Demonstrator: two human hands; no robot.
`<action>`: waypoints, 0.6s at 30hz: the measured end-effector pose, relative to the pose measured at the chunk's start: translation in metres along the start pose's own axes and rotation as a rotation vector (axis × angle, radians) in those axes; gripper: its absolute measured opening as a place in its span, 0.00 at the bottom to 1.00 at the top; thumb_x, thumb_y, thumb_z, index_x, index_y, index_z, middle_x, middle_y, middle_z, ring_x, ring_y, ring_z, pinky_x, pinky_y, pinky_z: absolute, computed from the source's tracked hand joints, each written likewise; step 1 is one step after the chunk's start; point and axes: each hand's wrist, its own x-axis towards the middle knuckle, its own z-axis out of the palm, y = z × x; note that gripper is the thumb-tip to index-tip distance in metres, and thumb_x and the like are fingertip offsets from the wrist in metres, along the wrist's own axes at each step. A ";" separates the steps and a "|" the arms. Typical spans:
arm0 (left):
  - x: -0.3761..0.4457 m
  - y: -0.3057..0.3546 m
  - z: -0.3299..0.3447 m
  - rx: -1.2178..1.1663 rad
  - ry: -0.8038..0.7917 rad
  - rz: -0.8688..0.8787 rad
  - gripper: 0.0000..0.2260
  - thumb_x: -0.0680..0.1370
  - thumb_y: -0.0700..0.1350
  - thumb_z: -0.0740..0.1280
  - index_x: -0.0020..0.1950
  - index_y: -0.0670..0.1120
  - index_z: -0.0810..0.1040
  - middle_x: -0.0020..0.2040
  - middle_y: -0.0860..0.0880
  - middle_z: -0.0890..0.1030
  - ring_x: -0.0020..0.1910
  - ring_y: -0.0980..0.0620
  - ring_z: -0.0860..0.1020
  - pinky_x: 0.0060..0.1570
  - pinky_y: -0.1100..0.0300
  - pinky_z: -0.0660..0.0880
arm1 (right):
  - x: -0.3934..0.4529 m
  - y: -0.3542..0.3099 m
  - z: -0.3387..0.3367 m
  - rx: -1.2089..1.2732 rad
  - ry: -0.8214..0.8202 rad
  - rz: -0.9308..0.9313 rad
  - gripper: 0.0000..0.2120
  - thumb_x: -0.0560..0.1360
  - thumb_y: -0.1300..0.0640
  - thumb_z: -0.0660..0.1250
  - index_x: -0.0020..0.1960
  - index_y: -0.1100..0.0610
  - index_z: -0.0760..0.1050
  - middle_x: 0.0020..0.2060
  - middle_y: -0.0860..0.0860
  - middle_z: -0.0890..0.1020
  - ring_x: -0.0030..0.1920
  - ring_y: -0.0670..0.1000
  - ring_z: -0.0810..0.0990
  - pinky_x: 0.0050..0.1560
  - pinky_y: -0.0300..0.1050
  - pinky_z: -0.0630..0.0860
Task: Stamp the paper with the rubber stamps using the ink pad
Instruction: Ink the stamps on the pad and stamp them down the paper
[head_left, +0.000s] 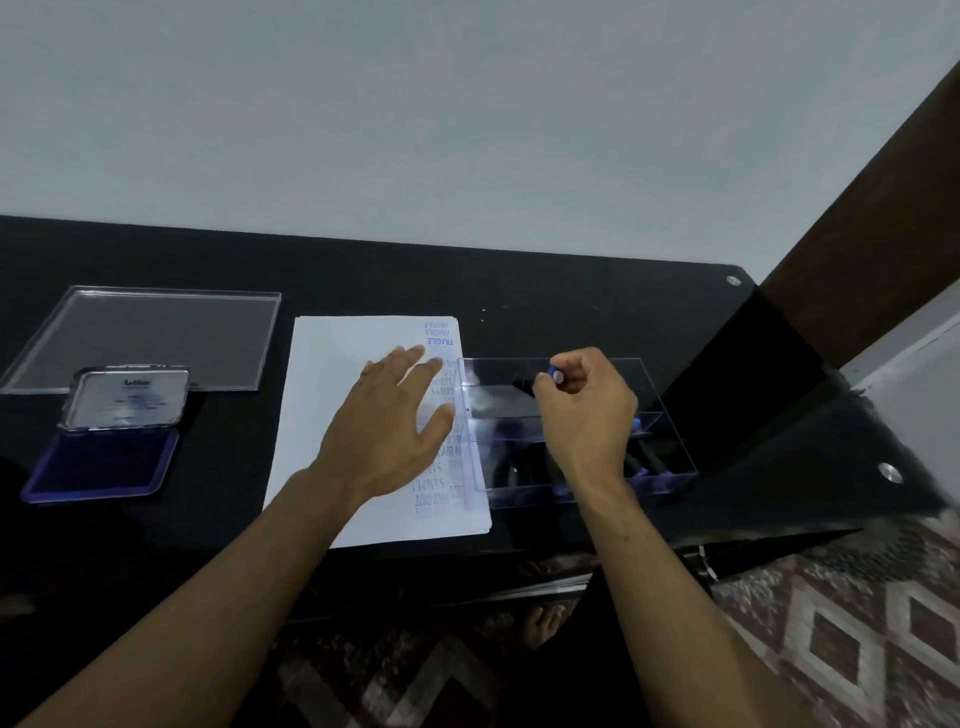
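A white sheet of paper (343, 395) lies on the black table, with a column of blue stamp prints along its right edge. My left hand (389, 431) lies flat on the paper with fingers spread. My right hand (584, 410) hovers over a clear plastic stamp box (660, 415) and grips a rubber stamp (554, 374) with a blue top and black body. More stamps lie in the box's near compartments. The open ink pad (104, 462), with dark blue felt and its metal lid raised, sits at the left.
The box's clear lid (156, 332) lies flat behind the ink pad. The black table (571, 291) ends against a white wall; a brown wooden beam (872, 218) slants at the right. Patterned floor (831, 623) shows below the table's near edge.
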 end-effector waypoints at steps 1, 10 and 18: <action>0.002 0.006 0.002 -0.018 0.002 0.016 0.30 0.79 0.65 0.55 0.79 0.54 0.63 0.81 0.52 0.59 0.80 0.49 0.57 0.76 0.53 0.49 | 0.002 0.004 -0.001 -0.065 -0.022 -0.028 0.06 0.70 0.62 0.70 0.43 0.52 0.77 0.37 0.46 0.80 0.39 0.45 0.79 0.41 0.39 0.77; 0.011 0.030 0.014 -0.053 -0.038 0.043 0.27 0.80 0.61 0.57 0.77 0.52 0.68 0.80 0.50 0.63 0.79 0.46 0.62 0.75 0.49 0.57 | 0.011 0.013 0.002 -0.390 -0.229 -0.147 0.08 0.68 0.66 0.67 0.40 0.54 0.71 0.38 0.48 0.74 0.42 0.51 0.73 0.39 0.47 0.73; 0.011 0.033 0.014 -0.046 -0.043 0.021 0.24 0.82 0.56 0.61 0.77 0.51 0.68 0.81 0.51 0.61 0.79 0.47 0.60 0.75 0.50 0.58 | 0.022 -0.001 0.004 -0.594 -0.330 -0.108 0.07 0.72 0.66 0.66 0.41 0.56 0.79 0.46 0.51 0.75 0.44 0.54 0.76 0.37 0.46 0.73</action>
